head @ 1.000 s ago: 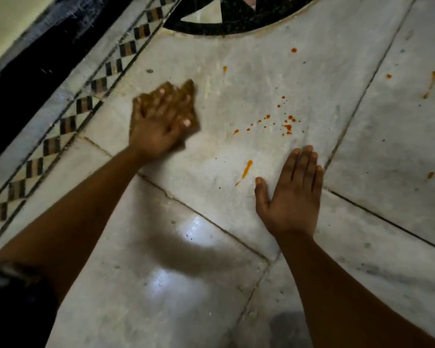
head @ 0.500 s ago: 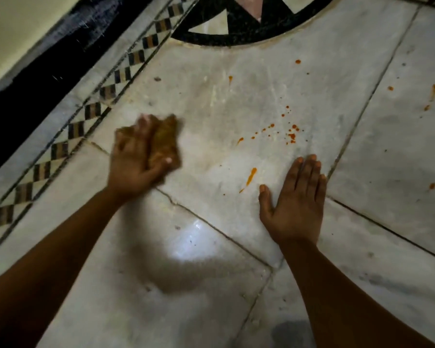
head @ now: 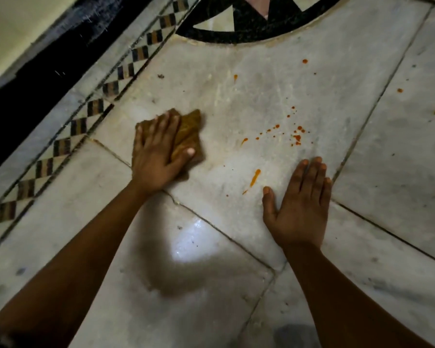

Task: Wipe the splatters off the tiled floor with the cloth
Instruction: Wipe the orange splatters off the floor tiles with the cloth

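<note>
Head cam: left hand [head: 156,156] flat, pressing cloth [head: 187,136] on floor [head: 261,96]; right hand [head: 300,209] flat, fingers together.

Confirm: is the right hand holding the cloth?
No, the right hand lies flat on bare tile; the left hand presses the cloth.

Dim, warm light throughout. A bright glare patch sits on the marble floor [head: 191,237] beside a soft dark shadow. Wide-angle bending shows at the edges; detail is slightly soft.
</note>
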